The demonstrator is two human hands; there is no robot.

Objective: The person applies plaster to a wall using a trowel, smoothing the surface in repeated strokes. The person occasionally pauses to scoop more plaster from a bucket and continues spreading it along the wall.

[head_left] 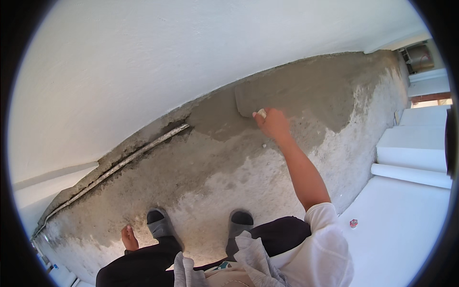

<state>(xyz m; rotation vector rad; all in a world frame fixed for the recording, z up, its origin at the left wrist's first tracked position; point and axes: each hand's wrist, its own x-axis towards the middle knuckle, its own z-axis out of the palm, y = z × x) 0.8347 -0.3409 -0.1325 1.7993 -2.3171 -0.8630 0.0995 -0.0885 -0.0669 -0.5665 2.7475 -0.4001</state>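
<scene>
My right hand (275, 123) is closed round the pale handle of a trowel (245, 101). Its grey blade lies against a wide patch of wet mortar (306, 91) on the ground, close to the foot of the white wall. Smooth, darker mortar spreads to the right of the blade; below the hand the surface turns rough, pale and dry. My left hand (128, 237) hangs beside my left knee, fingers loosely bent, with nothing visible in it. Part of its palm side is hidden.
A thin whitish pipe (129, 160) runs along the base of the white wall (143, 62) at the left. My feet, in grey sandals (166, 226), stand on the rough concrete. White stepped ledges (411, 143) rise at the right, above a white surface with a small red knob (353, 223).
</scene>
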